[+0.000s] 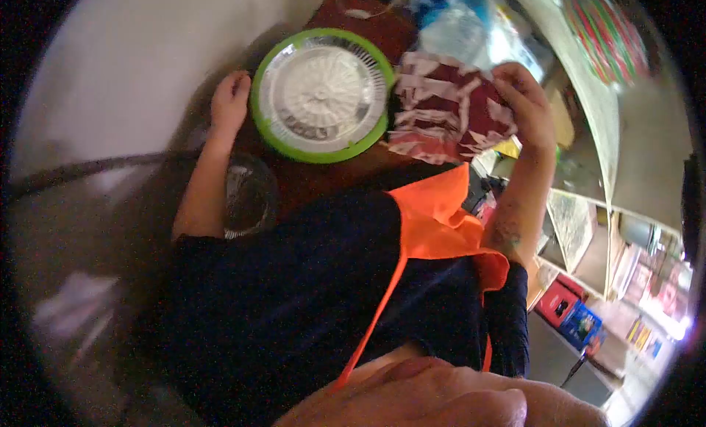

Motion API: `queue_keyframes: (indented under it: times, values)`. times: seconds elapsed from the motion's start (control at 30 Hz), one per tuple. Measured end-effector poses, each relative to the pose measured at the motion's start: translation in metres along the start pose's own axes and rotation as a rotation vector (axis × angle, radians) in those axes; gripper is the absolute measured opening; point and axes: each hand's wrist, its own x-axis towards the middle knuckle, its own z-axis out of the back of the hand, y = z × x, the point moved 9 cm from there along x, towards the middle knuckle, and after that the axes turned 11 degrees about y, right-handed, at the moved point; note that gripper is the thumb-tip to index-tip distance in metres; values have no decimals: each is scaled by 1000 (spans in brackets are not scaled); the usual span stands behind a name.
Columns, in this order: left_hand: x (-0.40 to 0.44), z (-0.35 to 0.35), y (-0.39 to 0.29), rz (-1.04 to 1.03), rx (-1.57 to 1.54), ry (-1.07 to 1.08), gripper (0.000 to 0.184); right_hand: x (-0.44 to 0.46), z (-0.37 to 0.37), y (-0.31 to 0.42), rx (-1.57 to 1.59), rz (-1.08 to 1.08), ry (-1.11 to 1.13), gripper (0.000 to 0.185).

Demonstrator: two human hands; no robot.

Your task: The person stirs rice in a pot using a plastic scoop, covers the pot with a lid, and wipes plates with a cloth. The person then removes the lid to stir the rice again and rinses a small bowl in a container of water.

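A round silver plate (323, 96) with fluted sides and a bright green rim lies on a dark red tabletop (301, 183). Just left of its rim is my left hand (231, 100), fingers curled in; whatever they hold, if anything, does not show. On the plate's other side, my right hand (523, 100) grips the edge of a maroon-and-white patterned cloth (448, 111). The cloth is slightly blurred and spreads beside the plate. Next to my left forearm stands a clear, ribbed container (250, 195), partly covered by the arm.
Clear and blue plastic packaging (456, 30) sits behind the cloth. A pale wall (125, 74) rises on the left. To the right are shelves (588, 228) with boxes, and a stack of red-and-green striped items (607, 37). An orange apron (441, 221) hangs at my chest.
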Motion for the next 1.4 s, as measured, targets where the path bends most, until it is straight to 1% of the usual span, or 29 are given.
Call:
queue_keyframes:
  times: [0.03,0.07,0.13,0.17,0.2,0.27,0.33,0.4,0.43,0.5,0.53,0.6,0.63,0.7,0.77,0.83,0.9,0.93,1.0,1.03,1.1,1.17,1.2,1.23,1.27,1.3,1.33,1.37,1.4]
  values:
    - [-19,10,3,-32,10,-13,35,-1,0,-12,-99,-67,36,20]
    - [-38,5,22,-72,133,54,31,-6,-2,-37,31,-107,128,22]
    - [-77,-21,76,-37,496,462,41,-20,-20,-70,159,-142,329,30]
    - [-95,-23,76,-97,625,477,51,-27,-34,-80,289,-119,441,33]
    - [-109,-26,73,-175,756,496,61,-41,-48,-99,425,-319,534,34]
    - [-111,-38,102,139,747,721,76,-65,-63,-120,581,-510,552,35]
    - [-102,-48,125,70,881,797,77,-54,-58,-111,90,-145,573,35]
    - [-94,-54,127,293,771,965,82,-63,-51,-112,188,-166,479,37]
    - [-93,-57,133,249,801,981,82,-69,-47,-112,280,-172,449,39]
    - [-88,-73,161,-221,1281,812,73,-81,-38,-120,273,-241,403,39]
    - [-81,-83,191,-44,1049,868,63,-84,-36,-119,327,-189,378,36]
    - [-75,-93,224,92,823,921,53,-89,-35,-118,320,-126,337,35]
    - [-87,-97,235,89,753,1072,48,-93,-31,-120,322,-120,302,35]
    - [-107,-99,233,74,696,1351,42,-102,-38,-125,267,-132,392,37]
    - [-113,-80,155,40,767,1543,39,-107,-34,-130,314,-185,373,39]
    - [-101,-45,48,-5,805,1577,37,-106,-30,-116,17,-1,414,39]
    - [-70,14,-50,-70,785,1303,37,-112,-21,-104,14,-60,407,37]
    - [-71,43,-152,69,736,1099,38,-114,-13,-92,85,-2,381,34]
    - [-50,81,-202,-134,388,988,43,-124,9,-62,216,132,231,30]
    - [-46,73,-209,-174,373,980,43,-131,16,-52,181,135,209,30]
    - [-23,75,-266,-410,-108,668,45,-158,44,-2,275,552,75,28]
    - [-14,37,-297,-261,110,588,43,-176,67,21,360,726,-45,24]
    - [-2,-15,-277,-119,-457,736,44,-184,82,33,160,711,-230,23]
    - [24,-66,-264,-228,-407,849,47,-192,92,47,-26,678,-414,22]
    - [1,-94,-296,-342,-377,783,49,-190,96,49,-88,538,-547,19]
    - [-8,-130,-301,-327,-380,786,48,-187,98,46,-139,389,-666,17]
    - [-17,-166,-306,-313,-383,788,48,-185,93,25,23,133,-716,18]
    - [-13,-230,-276,-137,-659,946,49,-182,96,20,-754,84,-903,21]
    - [-53,-229,-302,-17,-697,924,49,-180,83,-2,-908,23,-1021,27]
